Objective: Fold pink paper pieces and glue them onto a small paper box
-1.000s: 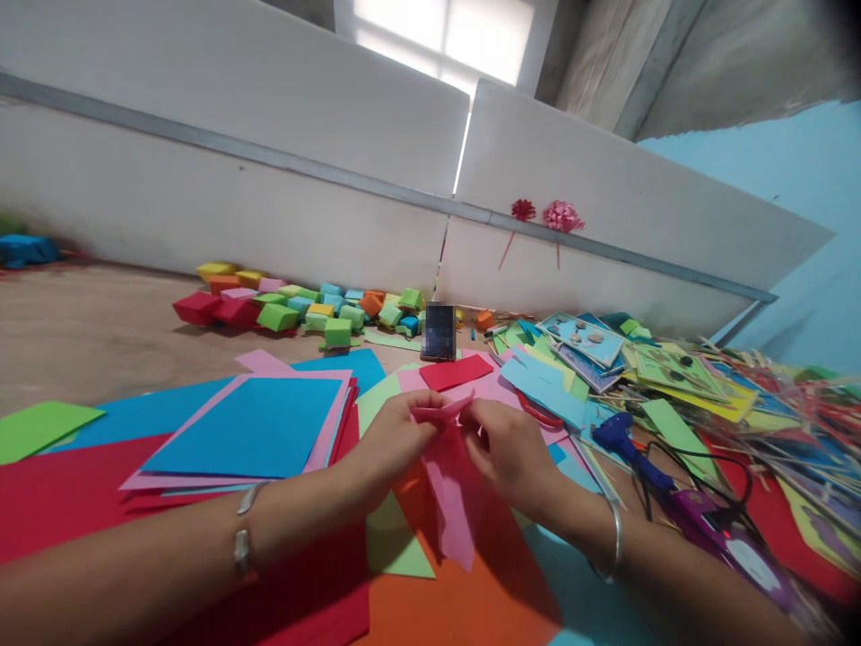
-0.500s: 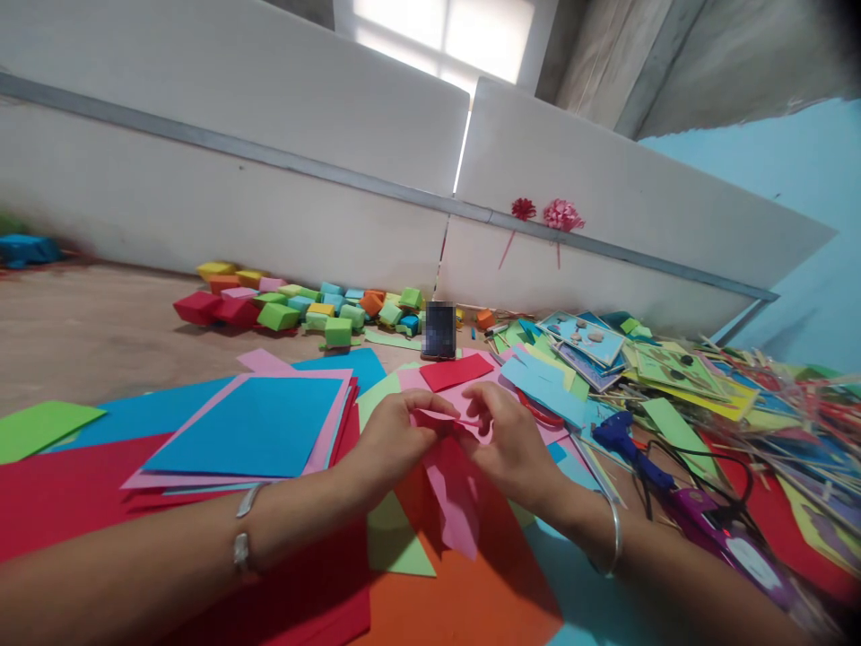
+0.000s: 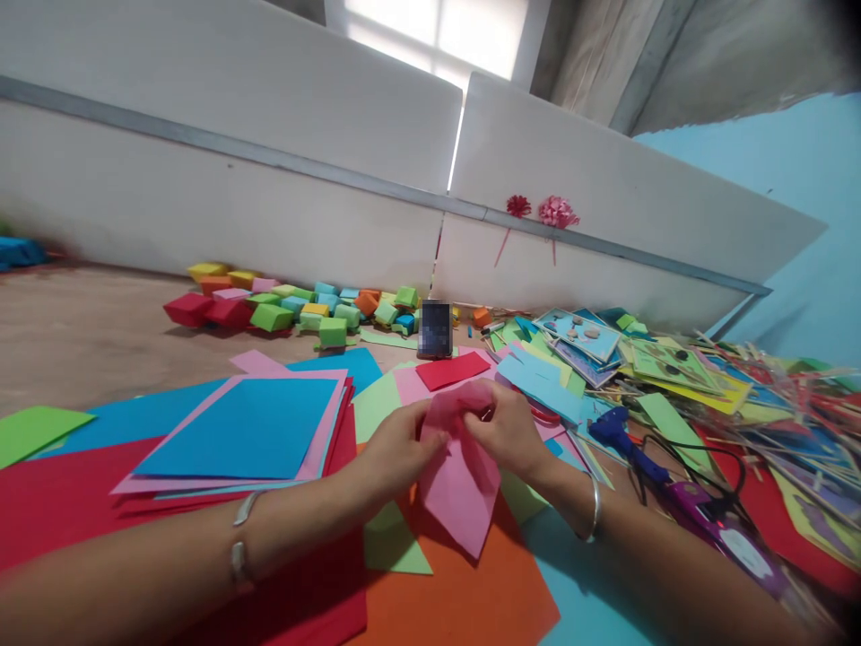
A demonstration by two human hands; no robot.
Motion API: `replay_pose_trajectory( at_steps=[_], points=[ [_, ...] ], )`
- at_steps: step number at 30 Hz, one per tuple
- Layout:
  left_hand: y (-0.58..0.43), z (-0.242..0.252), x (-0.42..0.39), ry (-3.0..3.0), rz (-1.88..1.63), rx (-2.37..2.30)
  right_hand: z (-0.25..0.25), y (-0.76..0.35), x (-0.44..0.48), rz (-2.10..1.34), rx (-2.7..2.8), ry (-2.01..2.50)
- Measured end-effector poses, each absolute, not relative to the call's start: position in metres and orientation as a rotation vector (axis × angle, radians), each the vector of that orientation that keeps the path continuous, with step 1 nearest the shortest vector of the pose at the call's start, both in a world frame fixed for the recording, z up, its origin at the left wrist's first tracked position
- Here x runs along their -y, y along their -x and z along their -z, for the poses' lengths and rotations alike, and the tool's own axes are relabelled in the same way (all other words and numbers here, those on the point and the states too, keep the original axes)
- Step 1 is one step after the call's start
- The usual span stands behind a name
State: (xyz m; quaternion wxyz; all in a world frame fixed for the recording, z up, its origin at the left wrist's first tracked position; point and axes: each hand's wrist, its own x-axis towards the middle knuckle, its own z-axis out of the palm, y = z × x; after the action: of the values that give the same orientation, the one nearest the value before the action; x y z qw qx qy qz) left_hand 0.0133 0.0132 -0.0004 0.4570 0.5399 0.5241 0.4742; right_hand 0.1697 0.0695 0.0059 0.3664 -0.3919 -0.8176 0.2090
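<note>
A pink sheet of paper, creased and partly folded, is held up between both hands above an orange sheet. My left hand is closed on its left side, thumb pressed to the front. My right hand pinches the upper right part, with the fingers bent behind it. The lower end of the pink paper hangs down to a point. Some fingertips are hidden behind the paper.
Left lies a stack of blue and pink sheets. Small paper boxes line the wall, near a phone. At right are a glue gun, its cord, sticks and paper scraps. Red-handled scissors lie partly covered behind my right hand.
The pink paper has been turned and opened out, so a broader face shows towards me. Both hands have shifted their grip on it, and the view has moved slightly.
</note>
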Motion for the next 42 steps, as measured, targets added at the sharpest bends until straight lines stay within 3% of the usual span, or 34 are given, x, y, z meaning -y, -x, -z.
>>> replay_pose_trajectory(
  at_steps=[7,21,32,42],
  points=[
    [-0.001,-0.001,-0.023,-1.513,-1.326,-1.511,0.001,-0.170,-0.078,-0.669,2.074,1.081],
    [-0.008,-0.005,-0.016,-1.235,-1.138,-1.397,0.005,-0.170,-0.078,-0.636,2.082,0.981],
    [-0.004,0.001,-0.017,-1.121,-1.165,-1.208,0.003,-0.171,-0.082,-0.858,2.063,0.930],
    [-0.006,0.010,-0.025,-0.923,-1.215,-1.049,-0.007,-0.171,-0.070,-0.625,2.121,0.732]
  ],
)
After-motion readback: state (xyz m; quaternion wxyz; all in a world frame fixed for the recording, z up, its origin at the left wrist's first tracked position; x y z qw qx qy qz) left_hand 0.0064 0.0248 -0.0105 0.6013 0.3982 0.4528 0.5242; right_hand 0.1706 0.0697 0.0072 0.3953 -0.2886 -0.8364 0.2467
